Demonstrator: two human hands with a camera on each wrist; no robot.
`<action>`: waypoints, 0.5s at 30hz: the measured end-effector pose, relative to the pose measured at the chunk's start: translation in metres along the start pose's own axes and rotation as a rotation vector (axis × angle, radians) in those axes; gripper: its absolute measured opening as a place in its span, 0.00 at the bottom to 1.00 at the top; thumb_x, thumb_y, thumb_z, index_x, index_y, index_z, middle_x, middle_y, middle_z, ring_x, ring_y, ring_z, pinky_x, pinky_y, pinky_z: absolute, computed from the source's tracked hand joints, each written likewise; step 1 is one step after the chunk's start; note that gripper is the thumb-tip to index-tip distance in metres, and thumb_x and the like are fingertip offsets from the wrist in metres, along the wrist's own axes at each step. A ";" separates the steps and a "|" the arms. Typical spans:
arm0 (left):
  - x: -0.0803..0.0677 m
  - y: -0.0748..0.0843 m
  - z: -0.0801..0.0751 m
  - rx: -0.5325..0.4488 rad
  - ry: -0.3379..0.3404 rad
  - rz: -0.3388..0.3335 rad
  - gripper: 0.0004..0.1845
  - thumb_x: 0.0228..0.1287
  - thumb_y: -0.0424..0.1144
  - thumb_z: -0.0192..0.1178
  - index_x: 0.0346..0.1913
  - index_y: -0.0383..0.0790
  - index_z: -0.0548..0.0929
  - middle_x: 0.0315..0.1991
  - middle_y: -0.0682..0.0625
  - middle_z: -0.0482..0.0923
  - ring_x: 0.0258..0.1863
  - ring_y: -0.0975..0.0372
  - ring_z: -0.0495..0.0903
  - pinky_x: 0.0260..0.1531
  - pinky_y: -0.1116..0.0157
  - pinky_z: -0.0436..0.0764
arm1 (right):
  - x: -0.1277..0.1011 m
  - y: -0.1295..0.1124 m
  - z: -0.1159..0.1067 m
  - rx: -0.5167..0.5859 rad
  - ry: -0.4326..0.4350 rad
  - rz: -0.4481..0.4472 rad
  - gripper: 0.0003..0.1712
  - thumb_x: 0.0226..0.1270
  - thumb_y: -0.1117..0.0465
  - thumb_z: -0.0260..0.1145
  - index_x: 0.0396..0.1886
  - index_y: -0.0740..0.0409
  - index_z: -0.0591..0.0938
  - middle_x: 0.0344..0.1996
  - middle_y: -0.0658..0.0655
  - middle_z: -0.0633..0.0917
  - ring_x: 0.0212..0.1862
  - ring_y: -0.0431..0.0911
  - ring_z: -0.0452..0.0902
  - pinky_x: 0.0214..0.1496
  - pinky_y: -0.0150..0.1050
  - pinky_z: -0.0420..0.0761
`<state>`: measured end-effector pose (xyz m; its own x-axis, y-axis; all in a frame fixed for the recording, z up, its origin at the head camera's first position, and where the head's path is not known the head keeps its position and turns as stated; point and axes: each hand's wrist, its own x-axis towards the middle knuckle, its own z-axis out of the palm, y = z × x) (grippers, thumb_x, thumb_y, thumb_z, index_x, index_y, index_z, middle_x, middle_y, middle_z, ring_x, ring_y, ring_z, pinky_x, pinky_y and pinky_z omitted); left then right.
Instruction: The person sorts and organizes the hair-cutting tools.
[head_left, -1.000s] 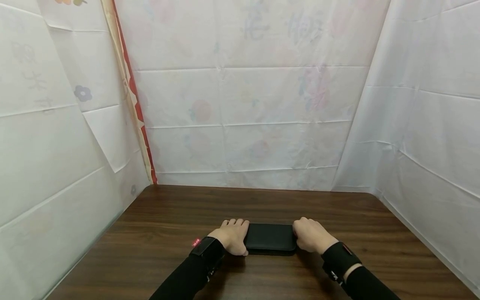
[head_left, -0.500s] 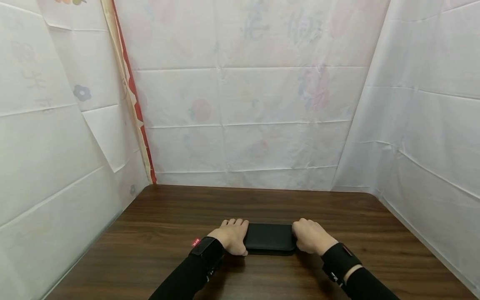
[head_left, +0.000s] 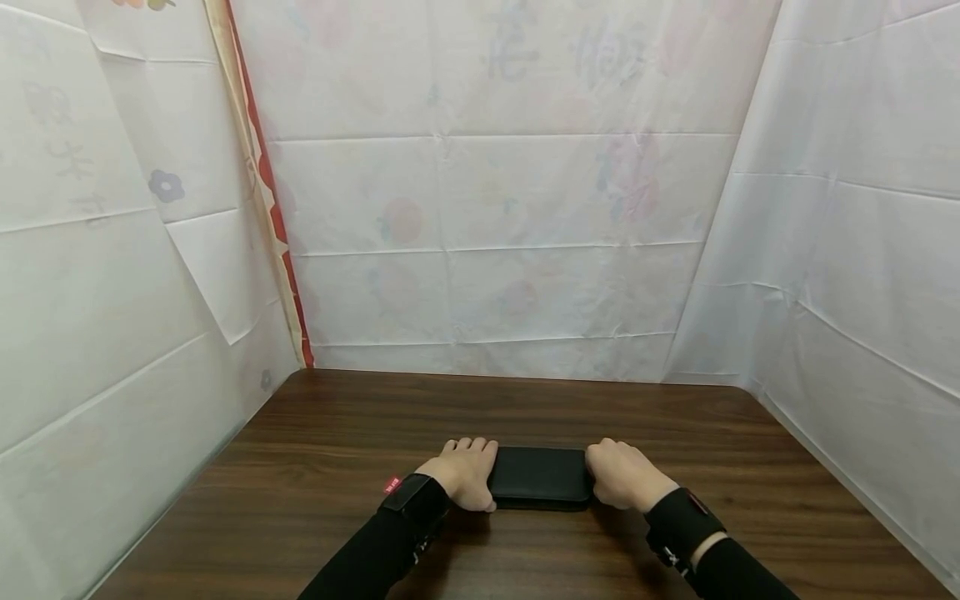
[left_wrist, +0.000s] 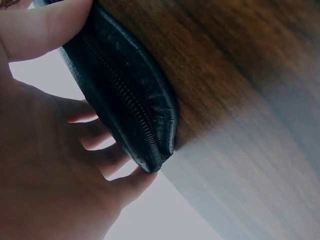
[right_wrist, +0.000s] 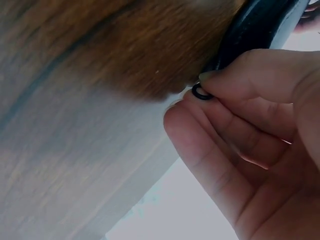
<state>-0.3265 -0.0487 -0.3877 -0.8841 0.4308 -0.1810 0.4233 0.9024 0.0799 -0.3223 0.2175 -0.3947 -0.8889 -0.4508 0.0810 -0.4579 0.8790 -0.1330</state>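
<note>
Lying flat on the dark, wood-grained desk, toward its 6 o'clock edge, is a black zippered pouch, a long soft rectangle with rounded corners. Its skin looks like pebbled leather, and a fine-toothed zipper runs along the seam around its corner in the left wrist view.

At the pouch's 9 o'clock end, the left hand makes a closed grip: the thumb lies against the near side and the curled fingers wrap the far side, tips touching the zipper edge.

At the 3 o'clock end, the right hand is likewise curled round the pouch. In the right wrist view its fingertips pinch a small black ring at the pouch's corner.

Both forearms wear black sleeves with black wrist straps. White creased sheeting, faintly printed with flowers and fruit, walls the desk from 9 through 12 to 3 o'clock.
</note>
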 end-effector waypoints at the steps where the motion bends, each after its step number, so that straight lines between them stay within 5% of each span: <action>1: 0.000 0.000 0.000 0.001 -0.001 -0.002 0.47 0.61 0.55 0.70 0.78 0.41 0.62 0.74 0.44 0.64 0.73 0.48 0.62 0.72 0.49 0.59 | 0.000 0.000 0.000 0.005 0.000 0.000 0.23 0.56 0.79 0.63 0.14 0.50 0.68 0.13 0.48 0.64 0.17 0.41 0.58 0.24 0.39 0.60; 15: -0.001 0.001 -0.001 0.003 -0.002 -0.008 0.47 0.61 0.55 0.70 0.78 0.41 0.62 0.74 0.44 0.63 0.74 0.48 0.62 0.72 0.49 0.59 | -0.002 0.000 0.001 -0.008 0.004 -0.003 0.22 0.54 0.77 0.65 0.13 0.51 0.70 0.13 0.48 0.66 0.17 0.41 0.61 0.24 0.39 0.62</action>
<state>-0.3251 -0.0482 -0.3866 -0.8869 0.4240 -0.1834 0.4172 0.9056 0.0760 -0.3201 0.2183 -0.3955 -0.8875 -0.4528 0.0850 -0.4604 0.8790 -0.1245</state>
